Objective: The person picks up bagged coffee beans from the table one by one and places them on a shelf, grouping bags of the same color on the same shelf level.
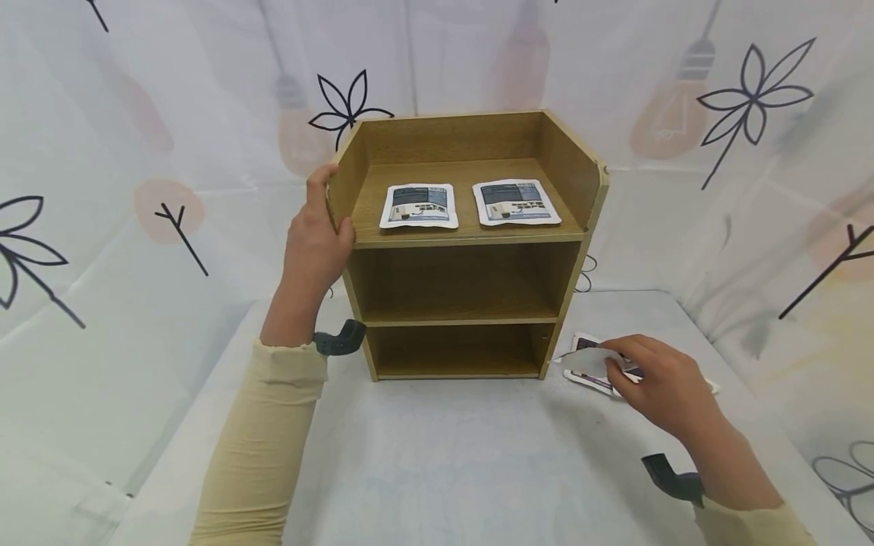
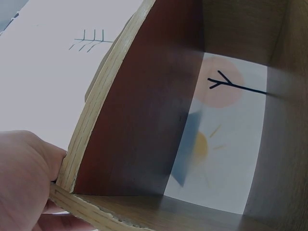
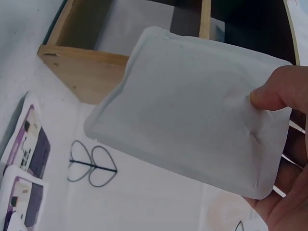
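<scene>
The right hand [image 1: 658, 383] has its thumb and fingers clamped on a flat white rectangular pouch with a sealed rim [image 3: 187, 115]. In the right wrist view its plain back shows, the thumb pressing near one end and the other fingers behind it; most of the pouch juts out beyond them. Below these fingers, on the white desk [image 1: 437, 455], lie white pouches with purple-and-dark printed labels [image 3: 30, 139], overlapping.

The left hand [image 1: 317, 246] grips the side panel of a light-brown wooden shelf unit [image 1: 457, 322], thumb on the inner face and fingers outside. Right of these fingers, on the unit's top shelf, two white pouches with blue-and-grey printed labels [image 1: 419, 206] [image 1: 517, 202] lie flat, side by side and apart.

The held pouch looks light and thin, more bendy than stiff, its surface smooth enough to slip under a loose pinch. Small creases show by the thumb, so hard squeezing would probably dent it; the contents cannot be seen. A broad, gentle hold near one end, thumb on one face and fingers spread under the other, should keep it level. The unit looks rigid and heavier, best steadied by its panel edge.
</scene>
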Demonstrator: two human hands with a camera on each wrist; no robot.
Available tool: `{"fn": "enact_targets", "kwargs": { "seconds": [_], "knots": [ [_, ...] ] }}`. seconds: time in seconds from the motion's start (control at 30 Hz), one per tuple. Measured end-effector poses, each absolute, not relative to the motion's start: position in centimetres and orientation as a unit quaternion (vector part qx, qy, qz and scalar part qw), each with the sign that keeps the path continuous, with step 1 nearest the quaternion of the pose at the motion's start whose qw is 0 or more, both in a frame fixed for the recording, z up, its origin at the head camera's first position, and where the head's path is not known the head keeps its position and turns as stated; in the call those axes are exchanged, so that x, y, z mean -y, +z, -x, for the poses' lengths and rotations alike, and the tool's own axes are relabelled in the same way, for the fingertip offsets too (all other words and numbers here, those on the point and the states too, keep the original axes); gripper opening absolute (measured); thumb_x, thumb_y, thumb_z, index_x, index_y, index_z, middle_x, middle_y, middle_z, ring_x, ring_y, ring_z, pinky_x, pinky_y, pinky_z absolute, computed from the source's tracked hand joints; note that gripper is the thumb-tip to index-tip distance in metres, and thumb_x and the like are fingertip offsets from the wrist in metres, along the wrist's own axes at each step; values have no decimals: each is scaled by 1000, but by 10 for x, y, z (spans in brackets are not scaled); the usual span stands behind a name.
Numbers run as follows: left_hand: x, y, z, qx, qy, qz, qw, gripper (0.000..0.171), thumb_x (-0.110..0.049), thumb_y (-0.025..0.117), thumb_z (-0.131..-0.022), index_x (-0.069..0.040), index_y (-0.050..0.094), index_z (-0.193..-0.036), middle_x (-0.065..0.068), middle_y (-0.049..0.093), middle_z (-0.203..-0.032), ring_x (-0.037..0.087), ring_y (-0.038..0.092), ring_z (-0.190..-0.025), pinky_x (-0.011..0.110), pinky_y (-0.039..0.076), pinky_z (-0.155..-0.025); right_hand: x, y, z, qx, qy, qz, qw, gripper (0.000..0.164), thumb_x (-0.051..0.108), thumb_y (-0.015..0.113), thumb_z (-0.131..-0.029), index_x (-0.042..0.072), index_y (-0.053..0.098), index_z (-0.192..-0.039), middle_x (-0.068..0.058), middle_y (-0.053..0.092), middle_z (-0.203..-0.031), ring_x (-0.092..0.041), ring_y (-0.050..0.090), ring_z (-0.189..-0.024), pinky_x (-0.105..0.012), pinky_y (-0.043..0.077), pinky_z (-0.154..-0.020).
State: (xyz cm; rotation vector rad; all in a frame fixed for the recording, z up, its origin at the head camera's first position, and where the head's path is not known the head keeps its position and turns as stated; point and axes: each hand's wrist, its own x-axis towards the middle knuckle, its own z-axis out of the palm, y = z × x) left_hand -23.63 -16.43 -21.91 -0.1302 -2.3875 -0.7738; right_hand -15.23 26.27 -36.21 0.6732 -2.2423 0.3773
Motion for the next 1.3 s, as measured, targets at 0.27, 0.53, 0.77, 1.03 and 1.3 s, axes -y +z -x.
{"fn": "enact_targets", "kwargs": {
  "seconds": [0.27,0.53,0.77,1.03,1.3],
  "knots": [
    [164,-219,236,904,-290,51,309,62,-14,52,-94,-31,22,-145,26,59,-119,40,62,-98,52,53,-80,-252,-358,149,875,153,-280,365,28,4,73,-66,13,71,-92,4,71,-83,-14,64,-69,-27,50,-59],
    [165,-220,238,905,-291,49,306,63,-14,53,-94,-31,21,-146,26,57,-123,39,62,-102,52,54,-83,-240,-355,154,854,171,-321,372,33,2,75,-65,13,72,-96,0,73,-88,-15,65,-70,-24,49,-59],
    [165,-221,239,903,-293,52,309,63,-14,53,-94,-31,21,-146,26,57,-123,39,62,-102,52,54,-83,-226,-350,157,840,179,-344,379,32,0,76,-66,13,72,-95,1,72,-88,-13,64,-70,-22,50,-59],
    [165,-221,239,904,-292,51,308,63,-14,52,-94,-32,21,-146,26,57,-123,39,62,-102,52,54,-82,-214,-348,161,829,205,-362,372,17,18,60,-90,12,73,-98,-1,73,-89,-15,67,-78,-26,52,-62],
    [165,-220,238,903,-292,55,310,62,-13,52,-94,-30,22,-146,27,58,-121,40,63,-100,51,54,-80,-202,-344,161,830,201,-366,369,33,0,76,-70,12,73,-101,-1,73,-91,-16,68,-81,-28,55,-68]
  ]
}}
